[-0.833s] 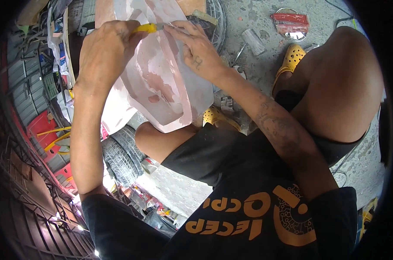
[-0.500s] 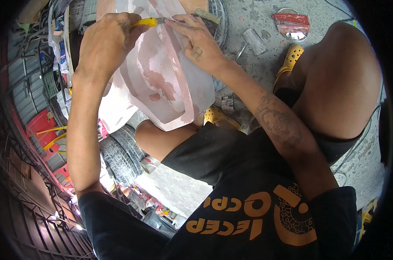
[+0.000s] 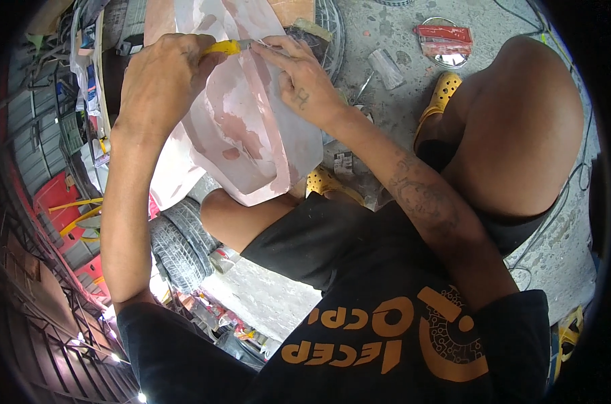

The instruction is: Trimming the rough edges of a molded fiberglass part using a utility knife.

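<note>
A large shaped panel (image 3: 240, 118), pale grey with pinkish patches, rests over my bent leg and stretches away from me. My left hand (image 3: 164, 77) is closed around a yellow-handled knife (image 3: 222, 48), whose short metal blade points right across the panel's raised ridge. My right hand (image 3: 304, 84) lies on the panel's right side, index finger stretched toward the blade's tip and the others loosely bent. Whether that fingertip touches the blade or only the panel, I cannot tell.
Tyres (image 3: 177, 252) lie left of my leg. On the concrete floor to the right are a round mirror-like disc with a red block (image 3: 443, 42), a scraper-like piece (image 3: 386, 69) and a dark cable (image 3: 582, 168). A brownish block (image 3: 312, 29) sits beyond my right hand.
Both hands and the knife have shifted a little nearer to me along the panel's ridge. My grip looks the same, and the whole view has moved slightly.
</note>
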Available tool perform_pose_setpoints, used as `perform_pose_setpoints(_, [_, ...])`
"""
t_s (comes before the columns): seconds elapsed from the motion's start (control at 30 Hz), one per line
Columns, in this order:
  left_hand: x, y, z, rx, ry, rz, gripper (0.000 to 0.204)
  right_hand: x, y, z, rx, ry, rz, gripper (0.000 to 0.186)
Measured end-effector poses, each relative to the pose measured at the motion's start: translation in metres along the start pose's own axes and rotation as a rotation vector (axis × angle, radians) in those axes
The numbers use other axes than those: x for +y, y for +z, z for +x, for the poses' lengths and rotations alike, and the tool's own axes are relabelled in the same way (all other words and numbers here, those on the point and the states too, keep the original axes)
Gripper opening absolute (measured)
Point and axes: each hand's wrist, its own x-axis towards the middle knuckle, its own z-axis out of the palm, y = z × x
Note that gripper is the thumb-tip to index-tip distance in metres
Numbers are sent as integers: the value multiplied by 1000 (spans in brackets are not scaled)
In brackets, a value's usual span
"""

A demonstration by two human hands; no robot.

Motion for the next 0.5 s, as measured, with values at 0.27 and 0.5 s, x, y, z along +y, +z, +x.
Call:
perform_pose_setpoints(0.27, [6,-5,0,-29,-19,5,28,0,-2,-1,2,-6,-4,74])
perform_pose_setpoints(0.5, [4,-2,-1,49,64,22,25,-2,-4,-3,-22,9,-24,75])
